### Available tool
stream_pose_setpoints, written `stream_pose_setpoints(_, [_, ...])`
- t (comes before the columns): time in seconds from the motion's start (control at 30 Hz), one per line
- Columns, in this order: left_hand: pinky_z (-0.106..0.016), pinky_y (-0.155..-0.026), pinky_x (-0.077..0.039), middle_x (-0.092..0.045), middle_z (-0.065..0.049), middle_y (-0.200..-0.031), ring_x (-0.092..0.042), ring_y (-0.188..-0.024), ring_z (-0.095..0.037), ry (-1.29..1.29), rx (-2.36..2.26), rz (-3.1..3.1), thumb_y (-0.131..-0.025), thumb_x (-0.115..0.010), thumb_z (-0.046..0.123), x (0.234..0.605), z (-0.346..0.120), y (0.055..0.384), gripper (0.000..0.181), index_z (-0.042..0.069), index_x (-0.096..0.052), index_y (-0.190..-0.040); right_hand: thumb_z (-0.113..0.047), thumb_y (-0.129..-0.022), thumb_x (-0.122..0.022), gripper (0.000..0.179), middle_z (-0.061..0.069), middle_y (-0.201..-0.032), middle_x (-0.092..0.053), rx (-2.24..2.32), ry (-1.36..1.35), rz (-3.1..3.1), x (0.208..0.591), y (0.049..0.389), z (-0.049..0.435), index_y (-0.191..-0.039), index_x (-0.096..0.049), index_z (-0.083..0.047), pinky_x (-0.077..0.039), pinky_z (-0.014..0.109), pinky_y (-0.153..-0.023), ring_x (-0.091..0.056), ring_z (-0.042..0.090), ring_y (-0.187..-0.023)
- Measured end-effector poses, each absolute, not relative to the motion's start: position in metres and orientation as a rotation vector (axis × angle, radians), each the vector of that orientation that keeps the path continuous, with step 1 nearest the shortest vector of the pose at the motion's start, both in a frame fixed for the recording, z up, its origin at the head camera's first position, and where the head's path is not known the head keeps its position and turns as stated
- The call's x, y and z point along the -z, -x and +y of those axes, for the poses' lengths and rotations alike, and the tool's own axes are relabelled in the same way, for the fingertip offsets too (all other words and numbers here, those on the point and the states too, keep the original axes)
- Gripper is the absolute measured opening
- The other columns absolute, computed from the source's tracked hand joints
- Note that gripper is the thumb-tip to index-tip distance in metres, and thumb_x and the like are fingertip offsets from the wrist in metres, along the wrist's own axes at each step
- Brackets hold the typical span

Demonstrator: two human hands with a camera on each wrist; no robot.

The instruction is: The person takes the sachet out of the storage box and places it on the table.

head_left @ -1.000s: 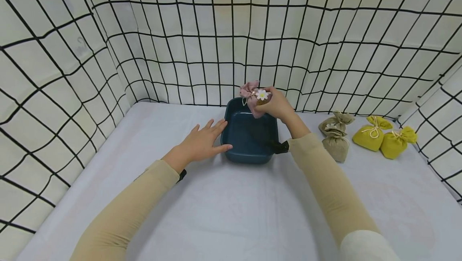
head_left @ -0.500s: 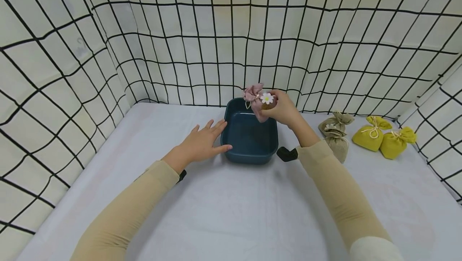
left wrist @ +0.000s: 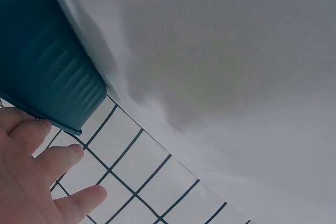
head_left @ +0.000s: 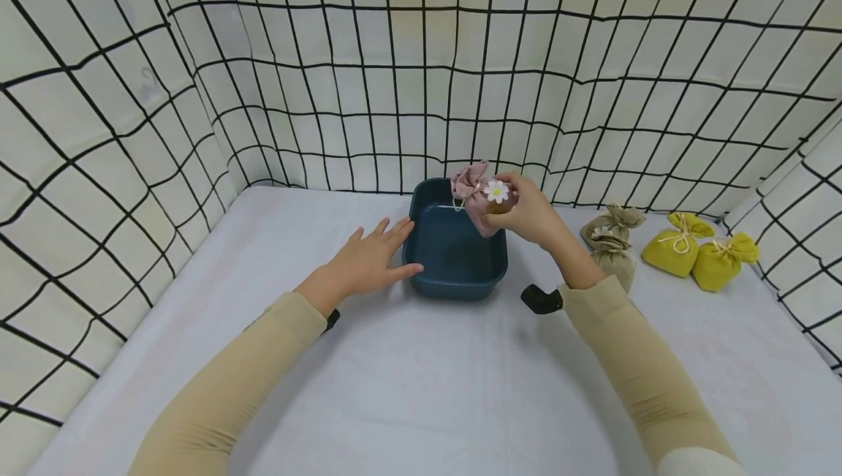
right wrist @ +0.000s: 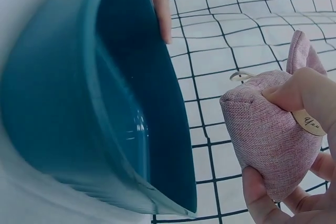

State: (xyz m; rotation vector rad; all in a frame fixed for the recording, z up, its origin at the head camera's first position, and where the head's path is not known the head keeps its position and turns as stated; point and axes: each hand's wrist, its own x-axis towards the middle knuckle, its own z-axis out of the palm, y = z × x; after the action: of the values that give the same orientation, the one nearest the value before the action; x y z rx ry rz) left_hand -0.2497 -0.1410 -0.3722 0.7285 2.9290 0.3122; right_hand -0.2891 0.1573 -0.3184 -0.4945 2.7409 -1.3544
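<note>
My right hand [head_left: 529, 211] grips a pink cloth drawstring pouch [head_left: 480, 216] with a white daisy on it, held above the right rear part of a dark teal bin [head_left: 454, 287]. In the right wrist view, thumb and fingers pinch the pouch [right wrist: 268, 135] by its sides, with a small tag on it. The inside of the bin [right wrist: 121, 124] shows nothing in the part that is visible. My left hand [head_left: 365, 260] lies with spread, straight fingers at the bin's left rim. The left wrist view has those fingertips touching the rim of the bin [left wrist: 52, 77].
To the right stand two grey-beige pouches [head_left: 615, 260], partly behind my right forearm, and two yellow pouches [head_left: 717, 264]. A black wire grid [head_left: 421, 88] over white cloth walls in the back and sides of the white table surface [head_left: 421, 388].
My right hand has moved rightward and toward me with the pink pouch, from over the bin's rear to nearer its right rim. The left hand and the bin have stayed in place.
</note>
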Motion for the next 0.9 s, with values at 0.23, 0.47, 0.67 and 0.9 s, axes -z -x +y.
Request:
stream_pose_setpoints(0.23, [-0.07,-0.117,-0.014,-0.019,-0.007,-0.17,-0.014,-0.155,-0.038,-0.735,-0.314,2.933,-0.1,-0.05,0.067,0.371,-0.142,0.25,0.091,0.011,-0.02,-0.166,-0.007,-0.088,-0.078,0.073,0.022,-0.137,-0.049,1.31,0.52,2.761,0.319,0.276,0.16,-0.15,-0.041,0.004,-0.051,0.048,-0.096,-0.05,0.037,-0.118])
stream_pose_setpoints(0.47, [-0.069,-0.117,-0.013,-0.018,-0.007,-0.17,-0.014,-0.155,-0.038,-0.729,-0.303,2.931,-0.1,-0.05,0.067,0.372,-0.141,0.249,0.091,0.012,-0.02,-0.166,-0.006,-0.087,-0.08,0.072,0.024,-0.136,-0.05,1.255,0.571,2.822,0.323,0.265,0.167,-0.148,-0.043,0.005,-0.051,0.048,-0.093,-0.049,0.037,-0.116])
stream_pose_setpoints(0.67, [-0.069,-0.117,-0.013,-0.018,-0.006,-0.17,-0.013,-0.155,-0.038,-0.721,-0.304,2.923,-0.1,-0.05,0.066,0.373,-0.141,0.248,0.091,0.011,-0.019,-0.166,-0.01,-0.088,-0.08,0.073,0.023,-0.138,-0.049,1.221,0.546,2.837,0.324,0.255,0.182,-0.15,-0.042,0.003,-0.051,0.047,-0.092,-0.049,0.037,-0.117])
stream_pose_setpoints(0.9, [-0.069,-0.117,-0.013,-0.017,-0.006,-0.17,-0.013,-0.155,-0.037,-0.733,-0.3,2.936,-0.101,-0.049,0.066,0.374,-0.142,0.249,0.09,0.011,-0.018,-0.166,-0.013,-0.09,-0.079,0.077,0.021,-0.144,-0.046,1.26,0.442,2.826,0.316,0.243,0.2,-0.154,-0.038,-0.003,-0.053,0.045,-0.091,-0.048,0.038,-0.123])
